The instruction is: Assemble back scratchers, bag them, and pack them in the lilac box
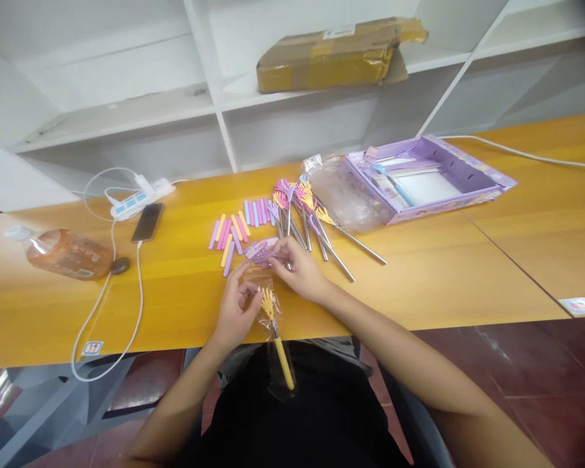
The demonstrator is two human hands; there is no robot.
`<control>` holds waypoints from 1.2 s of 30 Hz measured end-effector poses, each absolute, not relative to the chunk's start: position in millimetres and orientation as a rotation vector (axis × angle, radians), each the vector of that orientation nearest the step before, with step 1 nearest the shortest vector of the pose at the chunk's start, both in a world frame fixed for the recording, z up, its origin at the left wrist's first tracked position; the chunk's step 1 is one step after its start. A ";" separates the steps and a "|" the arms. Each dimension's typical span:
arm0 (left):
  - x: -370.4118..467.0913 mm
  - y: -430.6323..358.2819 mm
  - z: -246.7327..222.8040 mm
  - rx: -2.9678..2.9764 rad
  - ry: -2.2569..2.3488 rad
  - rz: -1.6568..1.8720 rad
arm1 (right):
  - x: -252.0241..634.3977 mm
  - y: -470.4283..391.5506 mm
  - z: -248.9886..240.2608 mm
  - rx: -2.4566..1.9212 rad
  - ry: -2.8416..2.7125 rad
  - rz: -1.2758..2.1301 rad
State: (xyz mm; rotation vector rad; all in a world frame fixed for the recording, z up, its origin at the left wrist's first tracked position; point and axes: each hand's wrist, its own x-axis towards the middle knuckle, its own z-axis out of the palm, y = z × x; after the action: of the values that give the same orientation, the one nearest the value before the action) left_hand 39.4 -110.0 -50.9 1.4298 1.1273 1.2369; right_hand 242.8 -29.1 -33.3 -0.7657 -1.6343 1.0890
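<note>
A yellow back scratcher (283,361) with a hand-shaped head lies inside a clear plastic bag (276,383), which hangs over the table edge toward my lap. My left hand (236,305) pinches the bag beside the scratcher's head. A purple printed card (260,250) is at the bag's upper end, and the fingers of my right hand (297,268) are closed on its right side. Just beyond lie several metal-rod back scratchers (305,205) with pink, yellow, purple and blue heads. Left of them are several coloured handle tubes (229,237) in pink, purple, yellow and blue.
A purple open box (448,201) holds scratchers at the back right, with crumpled clear plastic (346,192) beside it. To the left are a phone (147,221), a power strip (143,197), a drink bottle (71,253) and white cables. A cardboard box (326,58) sits on the shelf.
</note>
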 end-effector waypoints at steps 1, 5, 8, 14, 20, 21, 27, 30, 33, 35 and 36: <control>39.7 -110.1 -49.6 1.406 1.118 1.236 | 243.4 -28.8 -33.7 -0.773 -1.635 1.080; 40.9 -109.8 -43.9 1.383 1.090 1.251 | 245.0 -28.3 -34.4 -0.744 -1.668 1.055; 40.9 -108.8 -41.2 1.398 1.077 1.232 | 245.6 -28.1 -34.5 -0.751 -1.691 1.009; 37.6 -107.8 -44.5 1.428 1.067 1.213 | 248.3 -27.3 -29.4 -0.788 -1.866 0.725; 35.5 -107.5 -44.7 1.437 1.013 1.212 | 251.3 -31.3 -19.7 -0.706 -1.983 0.609; 35.5 -107.3 -43.7 1.428 1.011 1.216 | 251.8 -31.6 -18.8 -0.705 -1.984 0.602; 37.2 -105.5 -37.6 1.418 0.930 1.176 | 253.7 -30.0 -16.8 -0.702 -1.941 0.485; 38.1 -105.1 -35.7 1.434 0.903 1.158 | 254.7 -30.2 -16.1 -0.708 -1.909 0.489; 37.3 -104.8 -37.2 1.422 0.917 1.159 | 255.2 -30.6 -15.6 -0.735 -1.885 0.559; 35.8 -104.4 -39.8 1.392 0.916 1.161 | 255.0 -30.7 -15.7 -0.755 -1.874 0.607; 34.9 -104.3 -41.3 1.377 0.916 1.160 | 254.8 -30.6 -15.9 -0.767 -1.865 0.624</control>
State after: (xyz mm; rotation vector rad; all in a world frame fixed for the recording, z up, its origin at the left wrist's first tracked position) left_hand 34.9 -104.3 -41.3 1.3765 0.9158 1.1602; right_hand 254.8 -30.6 -15.9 -0.7672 -1.8648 0.6238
